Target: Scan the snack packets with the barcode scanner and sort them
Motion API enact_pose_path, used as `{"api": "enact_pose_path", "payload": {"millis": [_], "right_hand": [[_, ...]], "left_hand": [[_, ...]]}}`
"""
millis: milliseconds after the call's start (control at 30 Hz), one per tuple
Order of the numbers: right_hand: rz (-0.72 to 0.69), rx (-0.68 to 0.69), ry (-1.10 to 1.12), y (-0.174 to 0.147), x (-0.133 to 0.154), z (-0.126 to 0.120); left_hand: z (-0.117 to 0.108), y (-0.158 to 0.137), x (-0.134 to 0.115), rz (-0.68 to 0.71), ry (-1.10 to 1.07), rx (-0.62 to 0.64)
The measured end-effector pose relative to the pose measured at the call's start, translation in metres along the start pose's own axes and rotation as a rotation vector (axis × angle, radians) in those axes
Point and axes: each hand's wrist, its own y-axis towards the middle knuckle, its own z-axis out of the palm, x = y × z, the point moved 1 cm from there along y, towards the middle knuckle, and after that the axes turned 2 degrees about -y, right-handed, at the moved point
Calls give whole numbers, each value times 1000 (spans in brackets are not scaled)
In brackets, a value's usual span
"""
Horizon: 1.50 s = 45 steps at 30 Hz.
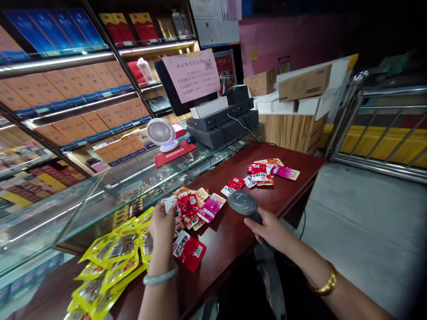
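My right hand (267,229) is wrapped round the handle of a grey barcode scanner (243,203), held over the front edge of the dark red table. My left hand (163,222) pinches the white end of a red snack packet (187,205) above a heap of small packets. Beside that heap lies a magenta packet (212,207). A red and white packet (190,250) rests by itself nearer to me. Another red and white packet (232,186) lies beyond the scanner, short of a second packet pile (263,171). Yellow snack bags (116,249) are stacked left of my left hand.
Along the table (240,242) runs a glass display counter (133,195). On it stand a small white fan (162,133) and a monitor with a pink notice (191,75). Boxed goods fill the shelves (76,100). A metal railing (383,158) stands at right.
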Motion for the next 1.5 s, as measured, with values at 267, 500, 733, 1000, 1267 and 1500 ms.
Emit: {"api": "enact_pose_path", "payload": {"millis": [267,500,733,1000,1267,1500], "right_hand": [[57,-34,31,0,-14,-15],[85,-98,5,4,-24,-27],[84,-141,2,0,-24,-40],[15,-174,-50,3,6,-38],[-39,-97,-41,2,11,-16],[-12,-34,-37,9,-2,-5]], "left_hand": [[28,-20,-75,341,104,-91],[118,-47,-162,659,377,331],[129,-36,-166,636,354,416],[84,-55,-154,636,271,501],[49,-56,-116,493,225,519],[8,-25,-56,173,336,203]]}}
